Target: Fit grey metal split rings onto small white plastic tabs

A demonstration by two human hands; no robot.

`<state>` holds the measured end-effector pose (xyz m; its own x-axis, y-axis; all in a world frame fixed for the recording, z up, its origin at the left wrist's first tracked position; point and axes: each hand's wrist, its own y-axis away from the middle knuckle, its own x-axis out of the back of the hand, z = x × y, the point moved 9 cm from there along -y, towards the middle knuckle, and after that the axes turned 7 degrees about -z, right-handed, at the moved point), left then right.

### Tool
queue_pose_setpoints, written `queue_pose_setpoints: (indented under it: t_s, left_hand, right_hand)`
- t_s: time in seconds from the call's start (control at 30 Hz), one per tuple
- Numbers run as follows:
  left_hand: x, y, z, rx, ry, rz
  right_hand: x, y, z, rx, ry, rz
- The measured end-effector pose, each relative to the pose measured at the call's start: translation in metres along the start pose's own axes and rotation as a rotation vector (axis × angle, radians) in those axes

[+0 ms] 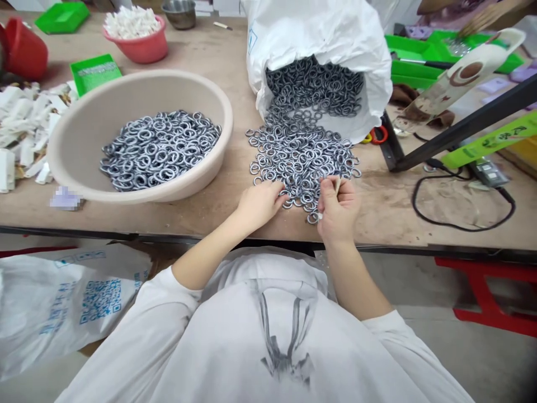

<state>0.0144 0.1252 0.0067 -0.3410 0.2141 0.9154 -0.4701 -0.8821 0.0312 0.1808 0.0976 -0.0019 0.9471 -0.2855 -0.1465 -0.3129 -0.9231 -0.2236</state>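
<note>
A heap of dark grey, metal-looking rings (304, 159) spills onto the table from the mouth of a white sack (319, 28). At the heap's near left edge, my left hand (258, 207) has its fingers bent together, seemingly pinching a ring (284, 197) at the tips. My right hand (340, 210) is closed at the near right edge, gripping a thin pale stick (338, 186) whose upper end pokes out above the thumb. Its lower part is mostly hidden by the fingers. Left of the heap stands a large beige basin (79, 151) holding many similar rings.
White blocks (25, 129) lie piled at far left, near a green tray (95, 74) and a red bowl (136, 47) of white pieces. At right are a black metal bar (470, 123), a looped black cable (419, 210) and red-handled scissors (380, 134). Another person's hand (482, 19) shows at upper right.
</note>
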Motion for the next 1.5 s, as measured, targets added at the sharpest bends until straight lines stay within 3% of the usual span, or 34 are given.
queue_pose_setpoints:
  t_s: [0.13, 0.27, 0.37, 0.47, 0.5, 0.6, 0.67, 0.73, 0.77, 0.83, 0.9, 0.97, 1.1, 1.3, 1.4, 1.5]
  left_hand:
    - [-0.015, -0.018, 0.003, -0.019, -0.037, -0.107]
    - [0.001, -0.014, 0.002, -0.067, 0.103, 0.024]
    - [0.058, 0.008, -0.002, -0.055, 0.094, 0.299]
    - [0.139, 0.044, -0.023, 0.129, -0.104, 0.672]
    - [0.159, 0.052, -0.034, 0.217, -0.162, 0.709]
    - [0.180, 0.055, -0.067, 0.445, -0.265, 0.548]
    - [0.172, 0.051, -0.064, 0.433, -0.278, 0.486]
    - [0.147, 0.046, -0.038, 0.268, -0.189, 0.480]
    - [0.129, 0.043, -0.020, 0.146, -0.083, 0.462]
    - [0.074, 0.034, 0.013, -0.058, 0.215, 0.246]
    - [0.024, 0.030, 0.030, -0.103, 0.524, 0.065]
    - [-0.002, 0.030, 0.030, -0.076, 0.804, 0.059]
    - [-0.018, 0.034, 0.016, -0.015, 1.208, 0.120]
    - [-0.028, 0.037, 0.021, -0.002, 1.481, 0.002]
    - [-0.029, 0.035, 0.010, 0.031, 1.378, 0.001]
    - [-0.022, 0.035, -0.018, 0.128, 0.914, 0.012]
  right_hand:
    - [0.016, 0.004, 0.000, 0.001, -0.023, 0.050]
    - [0.021, 0.008, 0.005, -0.012, -0.042, 0.053]
    - [0.021, 0.009, 0.011, -0.039, -0.019, 0.019]
    - [0.019, 0.011, 0.012, -0.043, -0.006, -0.002]
    - [0.017, 0.011, 0.013, -0.051, -0.013, -0.011]
    - [0.005, 0.014, 0.015, -0.120, -0.080, -0.063]
    - [-0.005, 0.017, 0.014, -0.174, -0.145, -0.104]
    - [-0.016, 0.021, 0.012, -0.209, -0.200, -0.147]
    - [-0.020, 0.023, 0.011, -0.217, -0.218, -0.164]
    - [-0.027, 0.028, 0.009, -0.223, -0.229, -0.199]
    - [-0.033, 0.035, 0.009, -0.214, -0.208, -0.237]
    - [-0.036, 0.042, 0.007, -0.173, -0.164, -0.257]
    - [-0.042, 0.049, -0.002, -0.078, -0.055, -0.278]
    - [-0.048, 0.047, -0.012, -0.022, -0.012, -0.321]
    - [-0.048, 0.043, -0.010, -0.001, 0.035, -0.345]
    - [-0.038, 0.036, -0.002, -0.001, 0.096, -0.283]
